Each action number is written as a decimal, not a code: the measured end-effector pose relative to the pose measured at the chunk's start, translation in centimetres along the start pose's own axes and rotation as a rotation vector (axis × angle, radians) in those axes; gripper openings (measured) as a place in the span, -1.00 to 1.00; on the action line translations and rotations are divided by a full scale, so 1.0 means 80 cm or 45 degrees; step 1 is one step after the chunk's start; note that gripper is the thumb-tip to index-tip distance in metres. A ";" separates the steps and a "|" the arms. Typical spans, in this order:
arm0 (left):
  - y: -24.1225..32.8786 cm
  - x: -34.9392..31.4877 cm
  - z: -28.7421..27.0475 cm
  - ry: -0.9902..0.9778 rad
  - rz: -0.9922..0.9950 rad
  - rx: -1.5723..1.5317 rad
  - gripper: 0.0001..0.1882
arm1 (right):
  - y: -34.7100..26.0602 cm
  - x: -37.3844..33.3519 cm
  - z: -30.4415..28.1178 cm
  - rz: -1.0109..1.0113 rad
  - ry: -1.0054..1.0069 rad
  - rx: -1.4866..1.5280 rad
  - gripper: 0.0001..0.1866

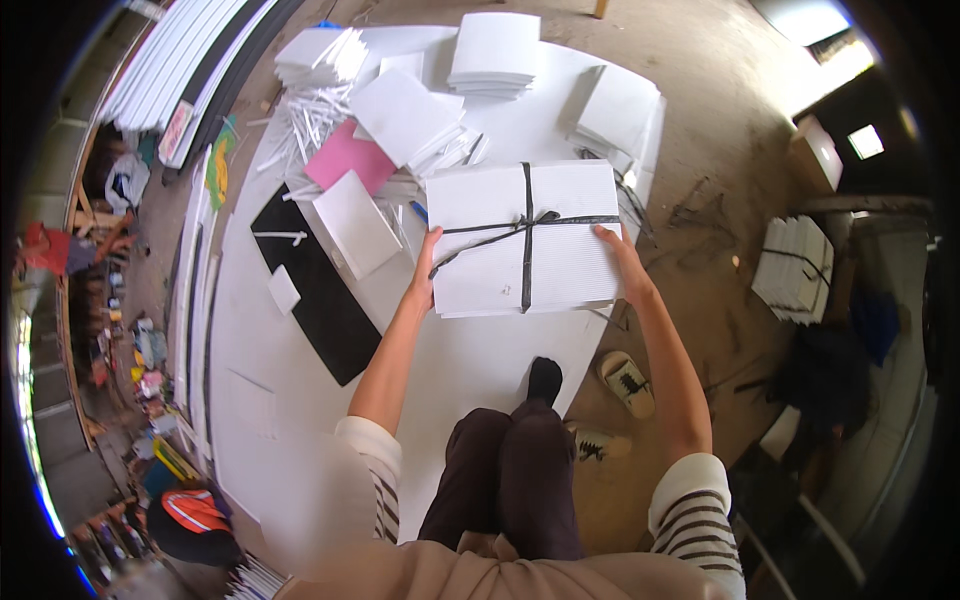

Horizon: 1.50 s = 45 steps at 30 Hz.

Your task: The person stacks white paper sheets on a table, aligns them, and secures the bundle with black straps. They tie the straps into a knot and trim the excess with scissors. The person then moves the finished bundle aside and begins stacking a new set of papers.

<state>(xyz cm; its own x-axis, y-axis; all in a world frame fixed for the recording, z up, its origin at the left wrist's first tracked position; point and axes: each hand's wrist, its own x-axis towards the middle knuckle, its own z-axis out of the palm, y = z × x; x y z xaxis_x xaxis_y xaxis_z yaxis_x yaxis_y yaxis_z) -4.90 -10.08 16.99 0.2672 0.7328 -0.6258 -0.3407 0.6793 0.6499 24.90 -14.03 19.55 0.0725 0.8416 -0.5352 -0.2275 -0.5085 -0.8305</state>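
Observation:
A bundle of white ribbed sheets (570,265), tied crosswise with black strips knotted near its middle, is held up in front of me. My left hand (428,268) grips its left edge. On the opposite edge my right hand (622,262) is closed, thumb on top; the fingers underneath are mostly hidden. Left of the bundle lies an open white box-like piece (352,225), with a pink sheet (348,158) partly behind it. Beyond are loose white sheets (405,118) and a pile of thin white offcuts (305,125).
A large white board (330,420) lies beneath, bearing a black strip-shaped panel (320,290). White stacks stand at its far edge (495,55) and far right (615,110). Shoes (627,385) rest on the floor near my foot. Another tied bundle (792,270) sits at right.

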 end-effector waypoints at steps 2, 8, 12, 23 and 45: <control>0.025 -0.033 0.027 -0.021 0.005 0.042 -0.35 | -0.034 -0.048 -0.007 -0.068 0.023 0.053 -0.29; 0.078 -0.124 0.147 -0.323 -0.245 0.136 -0.39 | -0.103 -0.212 -0.061 -0.073 0.292 0.098 -0.28; 0.054 -0.162 0.243 -0.343 -0.190 0.384 -0.42 | -0.110 -0.319 -0.120 -0.149 0.450 0.220 -0.32; -0.164 -0.157 0.505 -0.879 -0.202 0.765 -0.16 | -0.035 -0.503 -0.362 -0.183 0.877 0.392 -0.41; -0.591 0.040 0.747 -0.585 -0.360 0.548 -0.36 | 0.188 -0.369 -0.861 -0.194 1.003 0.182 -0.31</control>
<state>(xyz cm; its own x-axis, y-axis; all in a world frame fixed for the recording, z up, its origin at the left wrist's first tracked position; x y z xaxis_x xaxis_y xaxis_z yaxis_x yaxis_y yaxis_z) 65.97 -37.47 10.01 0.6805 0.4033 -0.6117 0.1608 0.7323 0.6617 86.26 -59.05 12.20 0.7624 0.4977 -0.4135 -0.2776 -0.3257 -0.9038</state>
